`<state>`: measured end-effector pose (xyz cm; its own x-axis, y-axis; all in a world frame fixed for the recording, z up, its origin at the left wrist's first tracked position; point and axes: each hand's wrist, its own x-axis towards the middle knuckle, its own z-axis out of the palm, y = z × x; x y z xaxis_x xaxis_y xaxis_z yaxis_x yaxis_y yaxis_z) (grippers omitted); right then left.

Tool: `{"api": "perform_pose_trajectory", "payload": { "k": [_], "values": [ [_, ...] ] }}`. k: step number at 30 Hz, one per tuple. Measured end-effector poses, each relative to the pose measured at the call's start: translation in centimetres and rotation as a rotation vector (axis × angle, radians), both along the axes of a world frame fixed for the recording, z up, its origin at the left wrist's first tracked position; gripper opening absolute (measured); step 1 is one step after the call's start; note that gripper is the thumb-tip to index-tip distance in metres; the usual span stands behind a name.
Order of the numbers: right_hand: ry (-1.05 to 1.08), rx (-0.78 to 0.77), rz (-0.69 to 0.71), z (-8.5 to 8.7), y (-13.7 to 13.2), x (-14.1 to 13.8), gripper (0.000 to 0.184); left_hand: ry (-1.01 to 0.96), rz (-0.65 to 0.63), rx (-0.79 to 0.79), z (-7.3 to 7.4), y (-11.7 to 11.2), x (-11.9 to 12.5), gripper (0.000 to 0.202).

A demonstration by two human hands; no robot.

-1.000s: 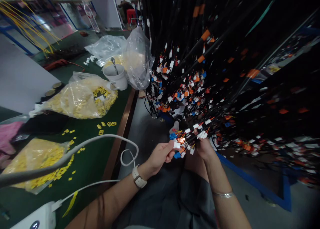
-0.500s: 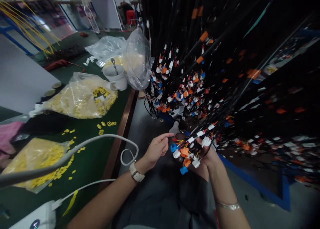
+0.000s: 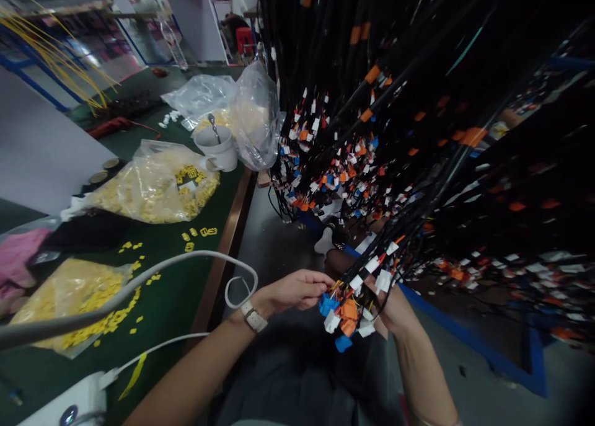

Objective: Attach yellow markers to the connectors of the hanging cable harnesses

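Note:
My right hand [image 3: 396, 307] is wrapped round a black wire harness [image 3: 367, 260] near its end, partly hidden behind the labels and plugs. White, orange and blue connectors hang from that end, among them an orange connector [image 3: 348, 311] and a blue connector [image 3: 343, 343]. From the left side, my left hand [image 3: 300, 289], with a white watch on the wrist, pinches thin coloured wires [image 3: 335, 284] just above a blue plug. Its fingertips are close together, and exactly how many wires lie between them is hidden.
Many black harnesses [image 3: 353, 165] hang in a dense mass ahead and to the right. On the green table [image 3: 171, 289] at left lie bags of yellow parts [image 3: 134, 187], loose yellow pieces and a white mug [image 3: 222, 148]. A grey cable [image 3: 186, 255] arches across. A person sits far back.
My left hand has gone from a pointing index finger beside the connectors to a pinch at the wires. The connector cluster hangs slightly lower, still in my right hand.

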<state>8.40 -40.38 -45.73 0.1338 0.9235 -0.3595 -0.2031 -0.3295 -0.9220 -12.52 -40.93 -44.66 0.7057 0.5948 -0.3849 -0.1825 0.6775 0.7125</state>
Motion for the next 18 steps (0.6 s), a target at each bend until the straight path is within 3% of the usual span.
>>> {"api": "perform_pose_trajectory", "payload": {
  "k": [5,10,15,18],
  "values": [
    [0.084,-0.033,0.088,0.4,0.3,-0.5,0.041,-0.139,-0.022,-0.128,0.6,-0.1,0.0,0.028],
    [0.09,-0.08,0.08,0.7,0.5,-0.6,0.036,-0.177,0.1,-0.174,1.0,0.2,-0.9,0.024],
    [-0.065,0.036,0.103,0.0,1.1,0.2,0.037,-0.226,0.248,-0.2,1.8,0.3,-1.1,0.029],
    [-0.139,0.059,0.135,-0.9,1.3,1.3,0.035,-0.218,0.227,-0.188,1.8,0.2,-1.2,0.027]
  ]
}}
